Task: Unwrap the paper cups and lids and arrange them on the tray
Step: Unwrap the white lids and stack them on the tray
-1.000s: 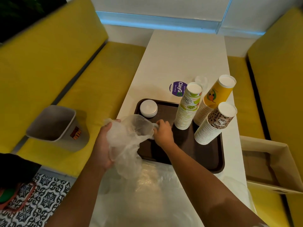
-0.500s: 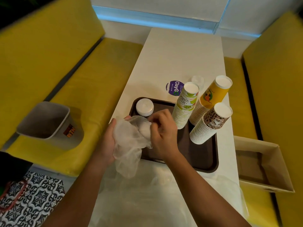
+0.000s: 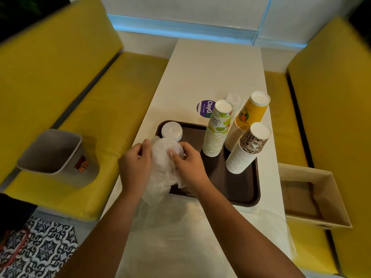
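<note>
- Left grip (image 3: pixel 135 163) and right grip (image 3: pixel 188 166) both clutch the crumpled plastic wrap (image 3: pixel 160 169) over the near-left edge of the tray (image 3: pixel 230 183).
- Tray lies on the bench (image 3: pixel 210 77); a white lid stack (image 3: pixel 172 130) sits in its far-left corner.
- Three cup stacks (image 3: pixel 217 135) lean along its right side.

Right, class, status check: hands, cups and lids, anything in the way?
Left hand, right hand both grip plastic wrap over near-left corner of tray. Three cup stacks, white lids on tray. Loose plastic sheet in front.

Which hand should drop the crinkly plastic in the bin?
Probably left: the left hand grips the plastic wrap, and the bin sits on that side; the right hand is farther, over the tray.
</note>
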Available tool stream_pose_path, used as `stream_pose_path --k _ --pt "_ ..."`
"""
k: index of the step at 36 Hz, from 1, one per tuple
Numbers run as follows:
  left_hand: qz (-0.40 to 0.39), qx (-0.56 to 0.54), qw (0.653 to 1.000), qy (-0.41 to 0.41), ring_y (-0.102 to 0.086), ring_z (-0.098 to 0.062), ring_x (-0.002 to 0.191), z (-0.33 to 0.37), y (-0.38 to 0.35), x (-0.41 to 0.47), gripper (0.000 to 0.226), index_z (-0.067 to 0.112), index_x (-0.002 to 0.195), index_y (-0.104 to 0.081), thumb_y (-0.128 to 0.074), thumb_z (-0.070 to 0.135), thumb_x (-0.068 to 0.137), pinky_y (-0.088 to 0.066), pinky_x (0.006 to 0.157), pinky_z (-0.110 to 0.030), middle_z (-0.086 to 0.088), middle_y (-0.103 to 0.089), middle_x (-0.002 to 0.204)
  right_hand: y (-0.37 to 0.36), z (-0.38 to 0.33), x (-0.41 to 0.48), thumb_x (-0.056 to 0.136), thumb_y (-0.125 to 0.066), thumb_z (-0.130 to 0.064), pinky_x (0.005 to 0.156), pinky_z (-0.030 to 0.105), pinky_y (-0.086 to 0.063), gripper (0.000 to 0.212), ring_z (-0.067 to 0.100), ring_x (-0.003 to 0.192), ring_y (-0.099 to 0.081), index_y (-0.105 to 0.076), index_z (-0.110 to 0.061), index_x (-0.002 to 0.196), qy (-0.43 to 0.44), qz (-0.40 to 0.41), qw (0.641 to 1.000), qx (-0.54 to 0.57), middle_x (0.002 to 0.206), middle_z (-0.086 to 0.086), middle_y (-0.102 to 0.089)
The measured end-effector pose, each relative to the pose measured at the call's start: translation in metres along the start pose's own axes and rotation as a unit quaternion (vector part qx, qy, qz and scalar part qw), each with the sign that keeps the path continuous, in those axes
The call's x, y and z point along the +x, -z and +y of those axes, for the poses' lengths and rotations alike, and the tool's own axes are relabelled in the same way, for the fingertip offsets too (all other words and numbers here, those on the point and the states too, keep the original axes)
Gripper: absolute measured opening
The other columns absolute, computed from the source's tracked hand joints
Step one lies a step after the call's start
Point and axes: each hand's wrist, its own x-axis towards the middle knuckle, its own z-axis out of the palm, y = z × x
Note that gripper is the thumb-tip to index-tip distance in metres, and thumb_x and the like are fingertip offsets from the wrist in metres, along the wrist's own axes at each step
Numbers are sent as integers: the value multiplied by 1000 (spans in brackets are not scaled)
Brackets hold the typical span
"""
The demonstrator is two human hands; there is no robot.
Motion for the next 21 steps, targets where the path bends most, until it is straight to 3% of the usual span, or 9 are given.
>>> stream_pose_path --k 4,7,10,12,14,16,19,21 --pt "-5 -14 1000 -11 -51 0 59 -4 3 -2 38 18 65 -52 -66 23 100 -35 51 -8 3 -54 73 6 0 3 99 -71 -35 91 53 -62 21 27 110 -72 -70 -21 115 -63 9 992 105 114 6 -75" --pt "-42 -28 999 -11 -56 -1 71 -7 3 -3 30 17 70 -52 -70 7 91 -38 56 -3 4 -59 100 11 2 6 101 -69 -33 95 57 -60 17 28 112 -71 -69 -24 115 -69 6 992 106 116 6 -74" --pt "-98 -34 995 1 -62 -7 84 -13 1 0 23 22 90 -56 -69 4 91 -44 63 -11 13 -67 102 13 1 8 98 -69 -40 90 53 -63 25 28 114 -70 -66 -25 118 -76 2 991 106 120 6 -71" --pt "-149 -37 988 20 -64 -10 77 -18 -1 4 29 25 108 -53 -67 5 94 -47 63 -24 13 -73 96 11 -2 8 98 -68 -41 91 55 -62 30 29 116 -68 -61 -24 121 -79 -2 992 101 124 9 -68" --pt "-191 -37 981 21 -66 -15 71 -18 -3 6 35 31 122 -52 -62 8 98 -51 61 -31 7 -76 91 9 0 10 95 -69 -47 93 59 -61 38 30 118 -67 -58 -24 122 -88 -13 991 105 127 10 -64" --pt "-202 -46 978 28 -69 -14 87 -15 -5 7 33 34 128 -57 -56 15 102 -54 69 -29 12 -73 100 9 1 11 99 -67 -46 94 54 -61 36 29 118 -66 -55 -23 124 -95 -31 989 105 128 10 -63" --pt "-220 -83 971 52 -69 -12 102 -12 -7 8 28 34 125 -65 -54 46 102 -58 82 -29 16 -71 109 11 3 13 106 -59 -42 80 30 -61 34 20 108 -67 -49 -19 130 -85 -50 993 69 125 8 -62" --pt "-229 -84 968 49 -71 -10 101 -12 -7 9 37 34 119 -69 -57 62 97 -60 83 -31 13 -73 107 10 3 13 106 -58 -41 83 33 -63 35 21 110 -68 -46 -19 131 -72 -47 995 41 125 6 -62"
